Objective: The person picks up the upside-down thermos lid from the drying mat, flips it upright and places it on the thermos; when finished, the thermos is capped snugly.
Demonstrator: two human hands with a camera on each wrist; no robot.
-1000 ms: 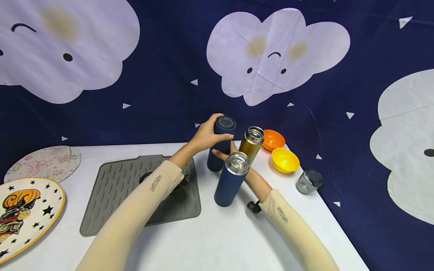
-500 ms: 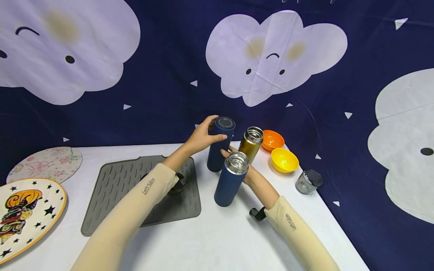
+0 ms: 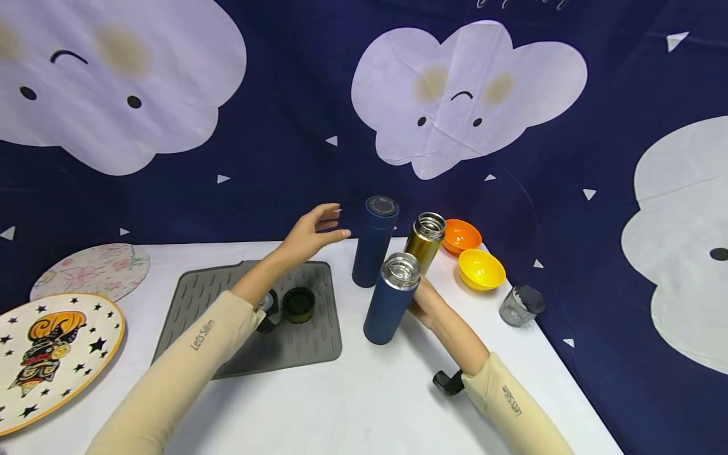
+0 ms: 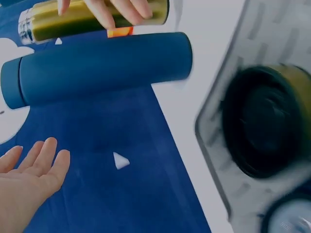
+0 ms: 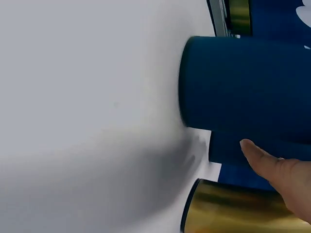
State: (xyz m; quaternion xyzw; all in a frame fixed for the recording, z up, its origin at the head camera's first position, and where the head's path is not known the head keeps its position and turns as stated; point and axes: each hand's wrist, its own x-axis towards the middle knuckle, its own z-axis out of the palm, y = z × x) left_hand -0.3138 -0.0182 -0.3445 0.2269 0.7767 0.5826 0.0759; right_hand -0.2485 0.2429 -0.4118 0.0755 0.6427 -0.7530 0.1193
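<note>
Left of the closed-top blue bottle [image 3: 373,249]: left hand [image 3: 307,239], loosely spread, holding nothing, just beside but apart.
Front right of that bottle: right hand [image 5: 286,179], partly hidden, fingers extended, no grip visible; contact unclear.
Before that bottle: uncapped blue bottle [image 3: 389,309], upright.
Right of that bottle: gold bottle [image 3: 423,248].
Under that bottle: white table [image 3: 352,404].

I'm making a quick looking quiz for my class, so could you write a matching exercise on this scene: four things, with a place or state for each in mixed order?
Things
1. left hand
2. grey mat
3. yellow bowl
4. gold bottle

Places and states
A. between the orange bowl and the see-through cup
B. lidless, metal neck showing
C. beneath a round dark piece
D. holding nothing

Pairs: 1-D, 2-C, 3-A, 4-B
</note>
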